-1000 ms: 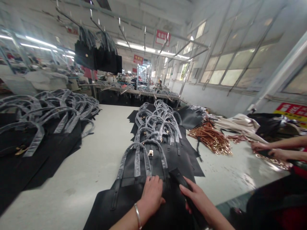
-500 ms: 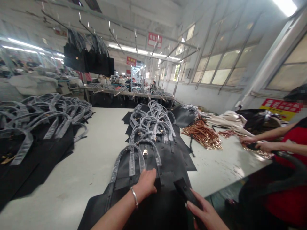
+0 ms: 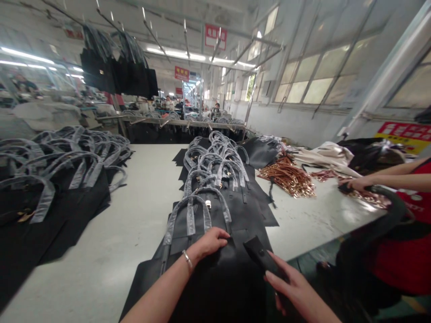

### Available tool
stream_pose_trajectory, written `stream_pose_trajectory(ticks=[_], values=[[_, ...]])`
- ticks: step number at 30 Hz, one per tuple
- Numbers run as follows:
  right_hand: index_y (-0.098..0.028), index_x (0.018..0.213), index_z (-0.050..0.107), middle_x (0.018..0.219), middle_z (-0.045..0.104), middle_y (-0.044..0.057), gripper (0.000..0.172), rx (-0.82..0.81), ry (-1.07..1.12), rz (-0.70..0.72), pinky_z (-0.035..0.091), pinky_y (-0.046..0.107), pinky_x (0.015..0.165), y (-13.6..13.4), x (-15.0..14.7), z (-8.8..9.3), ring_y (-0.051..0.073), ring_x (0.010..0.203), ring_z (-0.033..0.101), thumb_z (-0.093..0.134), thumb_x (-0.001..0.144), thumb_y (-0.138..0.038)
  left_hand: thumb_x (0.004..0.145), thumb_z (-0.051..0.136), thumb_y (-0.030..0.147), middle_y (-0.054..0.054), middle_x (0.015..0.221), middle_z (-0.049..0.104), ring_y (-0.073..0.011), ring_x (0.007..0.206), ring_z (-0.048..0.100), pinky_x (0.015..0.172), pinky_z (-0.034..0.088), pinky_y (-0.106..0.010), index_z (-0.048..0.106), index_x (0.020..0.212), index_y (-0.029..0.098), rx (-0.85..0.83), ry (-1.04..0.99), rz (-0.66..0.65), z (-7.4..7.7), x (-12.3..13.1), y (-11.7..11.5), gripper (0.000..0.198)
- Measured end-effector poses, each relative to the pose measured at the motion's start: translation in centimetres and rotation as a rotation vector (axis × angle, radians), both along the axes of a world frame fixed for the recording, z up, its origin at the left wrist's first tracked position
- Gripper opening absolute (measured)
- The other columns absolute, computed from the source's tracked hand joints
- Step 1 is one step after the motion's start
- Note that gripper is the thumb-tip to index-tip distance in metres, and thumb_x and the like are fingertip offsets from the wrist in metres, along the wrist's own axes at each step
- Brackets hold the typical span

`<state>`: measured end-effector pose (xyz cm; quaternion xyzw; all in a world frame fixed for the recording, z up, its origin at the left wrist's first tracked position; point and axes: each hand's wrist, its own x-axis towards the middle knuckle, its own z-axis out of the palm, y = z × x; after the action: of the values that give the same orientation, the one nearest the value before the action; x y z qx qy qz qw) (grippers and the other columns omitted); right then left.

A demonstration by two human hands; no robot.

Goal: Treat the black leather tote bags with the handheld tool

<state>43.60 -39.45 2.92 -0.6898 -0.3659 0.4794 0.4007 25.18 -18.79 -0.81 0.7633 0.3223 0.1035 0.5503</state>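
Note:
My left hand [image 3: 210, 242], with a silver bangle at the wrist, has its fingers curled at the upper edge of a black leather-like panel [image 3: 218, 287] on the near end of the stack. My right hand [image 3: 286, 278] grips a flat, stiff black piece [image 3: 259, 253] with a square end and a small round mark, tilted up beside the panel. Just beyond my left hand lies a black bag panel [image 3: 235, 215] with plastic-wrapped handles [image 3: 198, 199] and a gold clasp [image 3: 208, 204]. More such panels overlap behind it.
Another pile of black bag pieces [image 3: 77, 193] covers the table's left side. Brown straps with gold hooks [image 3: 289, 177] lie to the right. A co-worker's hand [image 3: 358, 183] works at the right edge near a dark hose-like loop [image 3: 397, 211]. Finished-looking black bags [image 3: 117, 72] hang behind.
My left hand has shifted slightly right and turned, its fingers now at the panel's edge. My right hand keeps its black piece. The view has tilted down a little.

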Motion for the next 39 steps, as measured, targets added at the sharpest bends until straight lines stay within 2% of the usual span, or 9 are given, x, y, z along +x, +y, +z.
stream_pose_trajectory(ticks=[4,10,17,21,25,28,32,35,39], values=[[-0.014,0.144,0.03,0.07,0.065,0.0,0.087,-0.027,0.076,0.075,0.044,0.02,0.037,0.8,-1.7,0.2,0.011,0.041,0.057,0.064,0.074,-0.053,0.067,0.049,0.02,-0.004,0.086,0.072,-0.0158,0.069,0.061,0.065,0.045,-0.024,0.072,0.098,0.013,-0.106,-0.032,-0.024,-0.3,-0.1,-0.2,0.039],[-0.017,0.144,0.034,0.051,0.057,-0.006,0.079,0.018,0.074,0.124,0.044,0.019,0.036,4.4,-2.7,0.3,0.013,0.039,0.056,0.063,0.078,-0.05,0.058,0.053,0.014,-0.004,0.085,0.072,-0.0169,0.074,0.062,0.067,0.045,-0.024,0.073,0.09,0.013,-0.263,-0.213,-0.129,-0.4,0.2,-0.2,0.038],[-0.019,0.142,0.037,0.073,0.067,0.001,0.072,-0.028,0.153,0.117,0.044,0.018,0.035,4.6,-2.6,0.9,0.01,0.039,0.056,0.063,0.081,-0.047,0.057,0.059,0.009,-0.004,0.081,0.07,-0.0124,0.062,0.058,0.058,0.04,-0.02,0.058,0.119,0.01,-0.333,-0.264,0.087,-1.3,0.1,-0.3,0.063],[-0.02,0.142,0.037,0.07,0.066,0.0,0.073,0.001,0.12,0.029,0.044,0.02,0.036,5.1,-2.4,1.4,0.012,0.04,0.057,0.064,0.08,-0.049,0.059,0.057,0.007,-0.006,0.082,0.071,-0.0137,0.063,0.061,0.058,0.041,-0.021,0.053,0.126,0.01,-0.332,-0.29,0.094,-1.2,0.4,-0.6,0.067],[-0.019,0.143,0.033,0.051,0.058,-0.005,0.078,0.047,0.052,-0.045,0.045,0.022,0.04,5.1,-1.5,2.6,0.015,0.042,0.056,0.063,0.08,-0.053,0.062,0.055,0.003,-0.008,0.091,0.073,-0.0162,0.075,0.065,0.068,0.046,-0.024,0.052,0.128,0.01,-0.224,-0.315,0.149,0.1,2.0,-0.3,0.067],[-0.02,0.142,0.036,0.058,0.062,-0.003,0.081,0.075,0.01,-0.118,0.046,0.022,0.042,4.0,-0.8,3.6,0.015,0.047,0.057,0.065,0.076,-0.058,0.067,0.053,0.003,-0.008,0.1,0.072,-0.0168,0.086,0.065,0.079,0.048,-0.028,0.053,0.127,0.013,-0.116,-0.397,0.128,1.2,2.8,0.3,0.06],[-0.017,0.143,0.035,0.054,0.06,-0.003,0.086,0.028,-0.042,-0.105,0.045,0.023,0.043,2.3,-0.2,3.7,0.016,0.047,0.056,0.064,0.075,-0.061,0.071,0.052,0.004,-0.007,0.112,0.065,-0.0163,0.098,0.06,0.091,0.046,-0.03,0.06,0.114,0.015,0.219,-0.359,0.381,1.6,0.8,0.0,0.044],[-0.014,0.145,0.031,0.054,0.058,-0.004,0.092,-0.056,-0.009,-0.012,0.045,0.023,0.04,1.7,-0.4,2.2,0.016,0.044,0.056,0.064,0.073,-0.061,0.074,0.058,0.012,-0.005,0.098,0.064,-0.0169,0.086,0.059,0.083,0.049,-0.031,0.064,0.099,0.017,0.397,-0.116,0.469,0.8,-2.8,-2.7,0.025],[-0.016,0.146,0.031,0.058,0.06,-0.003,0.085,-0.159,0.03,0.118,0.045,0.021,0.037,1.9,-1.7,0.6,0.014,0.042,0.058,0.062,0.077,-0.055,0.081,0.058,0.015,-0.006,0.11,0.064,-0.0228,0.105,0.054,0.095,0.045,-0.04,0.067,0.1,0.02,0.606,0.004,0.286,-1.7,-6.1,-7.9,0.022]])
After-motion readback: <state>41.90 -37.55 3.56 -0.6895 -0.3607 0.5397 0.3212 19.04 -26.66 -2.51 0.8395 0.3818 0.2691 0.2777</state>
